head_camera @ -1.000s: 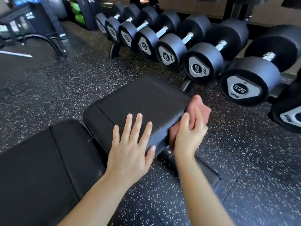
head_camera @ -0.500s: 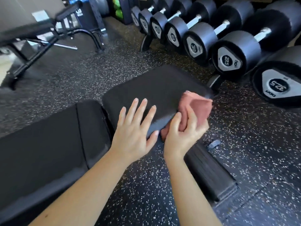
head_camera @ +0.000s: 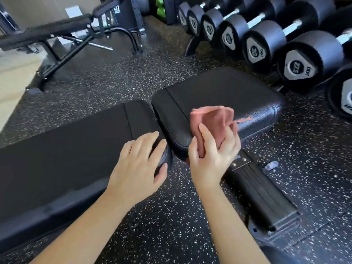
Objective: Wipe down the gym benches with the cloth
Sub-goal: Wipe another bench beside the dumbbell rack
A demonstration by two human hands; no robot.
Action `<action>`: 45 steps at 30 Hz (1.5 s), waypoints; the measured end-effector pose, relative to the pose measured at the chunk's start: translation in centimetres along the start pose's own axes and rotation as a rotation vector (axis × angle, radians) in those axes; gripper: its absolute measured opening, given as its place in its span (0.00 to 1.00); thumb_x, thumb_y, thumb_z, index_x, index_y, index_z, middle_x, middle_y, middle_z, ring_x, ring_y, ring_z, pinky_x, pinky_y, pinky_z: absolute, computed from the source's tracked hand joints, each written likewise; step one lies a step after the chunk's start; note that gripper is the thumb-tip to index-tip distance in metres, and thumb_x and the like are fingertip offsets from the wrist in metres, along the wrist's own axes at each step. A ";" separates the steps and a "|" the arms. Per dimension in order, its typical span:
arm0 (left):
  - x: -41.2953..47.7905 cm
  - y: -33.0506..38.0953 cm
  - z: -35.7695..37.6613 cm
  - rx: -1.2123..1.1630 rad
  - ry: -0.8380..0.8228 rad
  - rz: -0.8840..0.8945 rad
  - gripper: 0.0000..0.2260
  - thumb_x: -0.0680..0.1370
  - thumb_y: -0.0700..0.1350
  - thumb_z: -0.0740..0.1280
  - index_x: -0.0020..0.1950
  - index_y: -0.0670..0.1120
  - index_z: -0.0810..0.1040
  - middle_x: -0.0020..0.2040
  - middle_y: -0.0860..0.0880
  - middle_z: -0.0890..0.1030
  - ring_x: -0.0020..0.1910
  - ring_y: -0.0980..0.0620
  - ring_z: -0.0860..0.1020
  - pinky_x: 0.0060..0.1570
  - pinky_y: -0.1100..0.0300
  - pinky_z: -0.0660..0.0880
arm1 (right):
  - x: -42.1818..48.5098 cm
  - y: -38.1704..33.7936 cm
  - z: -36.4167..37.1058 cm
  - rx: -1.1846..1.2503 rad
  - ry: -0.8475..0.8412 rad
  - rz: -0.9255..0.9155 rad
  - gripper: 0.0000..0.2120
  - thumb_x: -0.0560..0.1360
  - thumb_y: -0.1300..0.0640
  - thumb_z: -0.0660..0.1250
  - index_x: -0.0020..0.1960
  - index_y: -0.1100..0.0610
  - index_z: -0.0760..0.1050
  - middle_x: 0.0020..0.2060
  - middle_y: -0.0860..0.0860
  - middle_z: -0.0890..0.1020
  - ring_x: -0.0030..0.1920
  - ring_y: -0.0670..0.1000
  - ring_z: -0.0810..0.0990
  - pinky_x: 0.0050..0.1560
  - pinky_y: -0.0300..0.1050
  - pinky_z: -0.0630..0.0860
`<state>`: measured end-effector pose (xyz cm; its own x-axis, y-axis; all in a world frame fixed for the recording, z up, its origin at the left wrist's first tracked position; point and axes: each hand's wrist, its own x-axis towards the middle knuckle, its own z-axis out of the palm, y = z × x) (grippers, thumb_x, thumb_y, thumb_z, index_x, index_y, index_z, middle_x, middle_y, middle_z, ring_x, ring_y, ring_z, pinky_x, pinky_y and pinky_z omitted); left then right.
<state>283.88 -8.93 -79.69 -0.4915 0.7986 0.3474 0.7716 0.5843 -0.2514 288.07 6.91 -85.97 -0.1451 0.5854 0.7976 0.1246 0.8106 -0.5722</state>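
The folded pink cloth [head_camera: 213, 121] is gripped between the thumb and curled fingers of the right hand [head_camera: 211, 157]. It is pressed against the near edge of the black padded seat pad [head_camera: 228, 92], closer to the gap than half a second ago. The left hand [head_camera: 139, 164], fingers relaxed, has been shifted from that pad onto the corner of the long black back pad [head_camera: 76, 141].

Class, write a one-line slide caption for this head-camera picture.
Right hand holds a pink cloth against the seat pad; left hand rests on the back pad, dumbbells behind.
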 end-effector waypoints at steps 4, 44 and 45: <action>0.2 0.1 0.1 -0.019 0.025 -0.018 0.22 0.75 0.51 0.58 0.60 0.38 0.78 0.61 0.39 0.76 0.58 0.41 0.72 0.53 0.51 0.65 | 3.9 3.8 -1.4 -0.035 -0.079 -0.321 0.07 0.72 0.54 0.68 0.50 0.50 0.78 0.55 0.55 0.72 0.59 0.62 0.71 0.60 0.54 0.68; -8.3 -4.3 0.7 0.000 0.153 -0.189 0.23 0.74 0.49 0.58 0.64 0.37 0.71 0.67 0.38 0.72 0.67 0.42 0.67 0.64 0.44 0.62 | 2.2 -5.6 -2.0 0.083 -0.949 -0.784 0.45 0.65 0.33 0.64 0.73 0.56 0.58 0.74 0.57 0.59 0.72 0.63 0.57 0.62 0.70 0.65; -8.3 -4.3 0.7 -0.001 0.156 -0.191 0.23 0.74 0.49 0.58 0.64 0.36 0.71 0.67 0.38 0.72 0.67 0.42 0.67 0.63 0.44 0.62 | 2.7 -5.3 -1.7 0.088 -0.979 -0.814 0.47 0.63 0.32 0.65 0.74 0.52 0.55 0.73 0.56 0.59 0.71 0.62 0.59 0.62 0.68 0.67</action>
<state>284.34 -17.97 -82.12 -0.5600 0.6415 0.5243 0.6711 0.7223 -0.1669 288.69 4.16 -80.51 -0.8131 -0.3419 0.4711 -0.4008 0.9158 -0.0270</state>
